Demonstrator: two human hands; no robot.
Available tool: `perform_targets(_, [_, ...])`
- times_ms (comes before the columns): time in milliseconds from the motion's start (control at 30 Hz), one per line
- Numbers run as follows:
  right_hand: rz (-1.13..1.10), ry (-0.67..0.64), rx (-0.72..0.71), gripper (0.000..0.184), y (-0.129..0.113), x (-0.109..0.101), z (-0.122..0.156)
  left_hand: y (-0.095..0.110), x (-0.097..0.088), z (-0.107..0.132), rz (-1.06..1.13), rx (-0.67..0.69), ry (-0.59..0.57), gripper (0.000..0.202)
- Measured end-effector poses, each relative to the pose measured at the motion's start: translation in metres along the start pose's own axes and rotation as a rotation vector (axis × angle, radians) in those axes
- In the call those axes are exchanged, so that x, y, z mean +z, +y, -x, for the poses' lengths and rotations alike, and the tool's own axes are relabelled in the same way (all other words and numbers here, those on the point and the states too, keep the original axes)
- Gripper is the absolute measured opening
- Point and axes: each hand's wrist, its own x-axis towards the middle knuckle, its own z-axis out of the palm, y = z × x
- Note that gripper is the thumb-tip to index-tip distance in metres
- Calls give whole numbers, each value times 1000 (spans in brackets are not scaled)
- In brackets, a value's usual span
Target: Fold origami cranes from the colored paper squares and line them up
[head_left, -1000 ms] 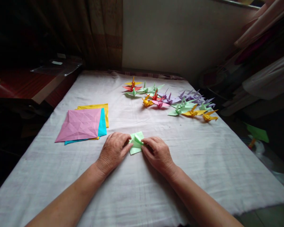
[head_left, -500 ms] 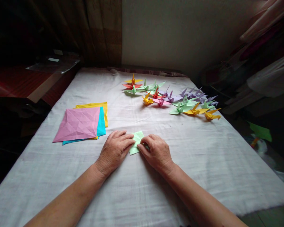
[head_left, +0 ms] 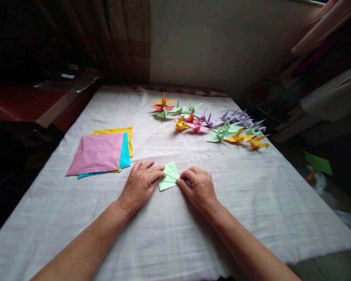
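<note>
A small, partly folded light green paper [head_left: 169, 176] lies flat on the white cloth [head_left: 169, 230] near the front middle. My left hand [head_left: 140, 182] rests beside it with fingers stretched out, fingertips pressing its left edge. My right hand [head_left: 199, 188] is curled, its fingertips pinching the paper's right corner against the cloth.
A stack of creased paper sheets, pink [head_left: 96, 153] over cyan [head_left: 125, 155] and yellow [head_left: 121, 131], lies to the left. Several folded paper cranes [head_left: 210, 123] in many colours spread across the back right. A dark wooden cabinet [head_left: 32, 105] stands left; clothes and clutter sit right of the table edge.
The raised flap of the green paper has been pressed flat. My right hand slid back to the paper's right corner, while my left fingers spread flatter on its left edge.
</note>
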Motion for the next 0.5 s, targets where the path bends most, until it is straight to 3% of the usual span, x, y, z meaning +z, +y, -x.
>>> perform_targets(200, [-32, 18, 1, 13, 0, 2, -1, 8, -6, 6, -184, 209, 50, 33])
perform_targets(333, [-25, 27, -14, 16, 2, 4, -1, 14, -2, 8, -204, 315, -158, 48])
perform_targets(500, [-15, 26, -5, 15, 2, 4, 0, 12, -1, 8, -245, 222, -284, 55])
